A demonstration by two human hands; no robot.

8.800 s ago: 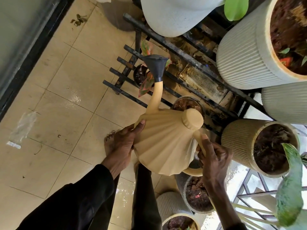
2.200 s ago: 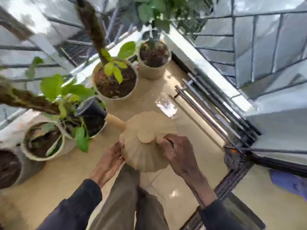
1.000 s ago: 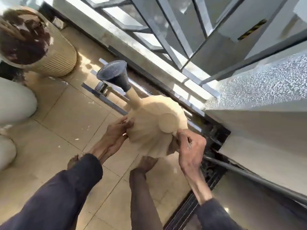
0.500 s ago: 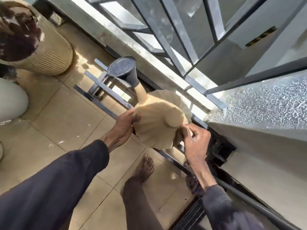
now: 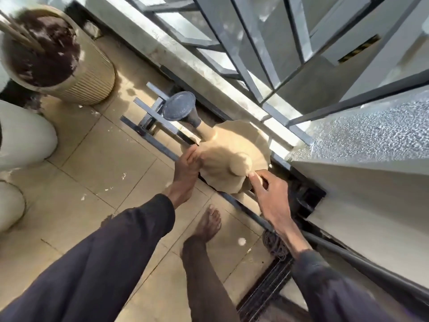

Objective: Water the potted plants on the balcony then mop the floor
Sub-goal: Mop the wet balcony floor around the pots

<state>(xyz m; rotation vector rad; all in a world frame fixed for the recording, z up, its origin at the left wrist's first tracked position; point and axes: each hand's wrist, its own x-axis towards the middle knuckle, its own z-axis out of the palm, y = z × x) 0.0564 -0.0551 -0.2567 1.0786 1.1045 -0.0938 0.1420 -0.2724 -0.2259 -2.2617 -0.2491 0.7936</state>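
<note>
A: What stands on the far left?
B: A ribbed beige round pot (image 5: 92,75) full of dark soil, on the tan tiled floor (image 5: 97,159). Nearer, at the left edge, there are smooth white pots (image 5: 23,135)

A: And toward the middle?
B: A grey metal bar rack (image 5: 148,129) lies on the floor. The beige fluted plastic watering can (image 5: 234,145) is over its near end, with its dark grey round rose (image 5: 179,109) pointing far-left. I cannot tell whether the can rests on the bars

A: The hands?
B: The left hand (image 5: 188,168) is spread wide, its straight fingers flat against the can's left side. The right hand (image 5: 267,194) has its fingers curled at the can's near-right edge, just beside the round cap, gripping a handle that is mostly hidden

A: Near the person?
B: A bare foot (image 5: 207,225) on the tiles, between two dark sleeves

A: And right?
B: A grey metal railing (image 5: 246,56) runs along the far side, and a rough pale wall (image 5: 371,133) fills the right
</note>
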